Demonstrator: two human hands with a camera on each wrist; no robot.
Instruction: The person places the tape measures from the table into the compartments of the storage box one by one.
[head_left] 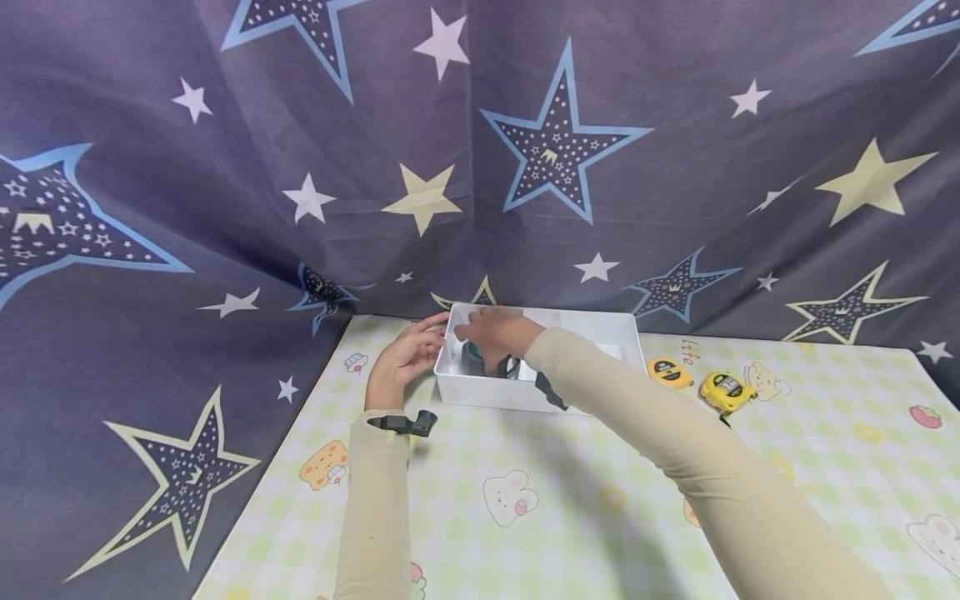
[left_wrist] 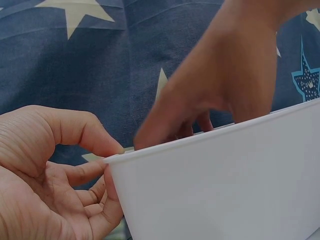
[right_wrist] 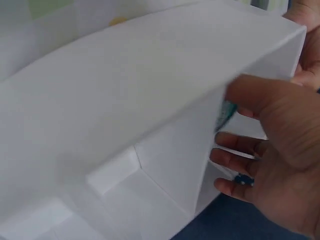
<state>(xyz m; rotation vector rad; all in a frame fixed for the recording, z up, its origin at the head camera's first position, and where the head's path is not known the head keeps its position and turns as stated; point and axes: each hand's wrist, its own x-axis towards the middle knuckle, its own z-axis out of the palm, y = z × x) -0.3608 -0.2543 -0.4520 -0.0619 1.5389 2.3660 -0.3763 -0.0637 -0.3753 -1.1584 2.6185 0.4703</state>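
- Backdrop [head_left: 525, 258]: dark, star-printed cloth hanging behind the table in folds.
- Tablecloth [head_left: 450, 500]: pale green and white check with cartoon prints; head view gives its broad spread, right wrist only a blurred strip.
- White box [head_left: 480, 390]: on the cloth, near the backdrop; long, open-topped, plain, smooth-walled. Right wrist view shows the upright divider [right_wrist: 180, 155] and compartments inside; left wrist gets only outer wall and rim.
- Right hand [head_left: 501, 332]: reaching into the box's left part. Right wrist view shows thumb and fingers apart, with teal between; head view hides the fingertips. Cannot tell whether they clamp anything.
- Left hand [head_left: 408, 358]: gripping the box's left end. Left wrist view gives the detail: one digit bent onto the rim, others curled against the outer wall.
- Dark object [head_left: 472, 358]: inside the box, left end, under the right hand. Black with teal; mostly covered, full shape unclear. Out of sight behind the wall in left wrist view.
- Yellow tape measures [head_left: 724, 390]: two, near each other on the cloth, right of the box; dark labels. Head view only.
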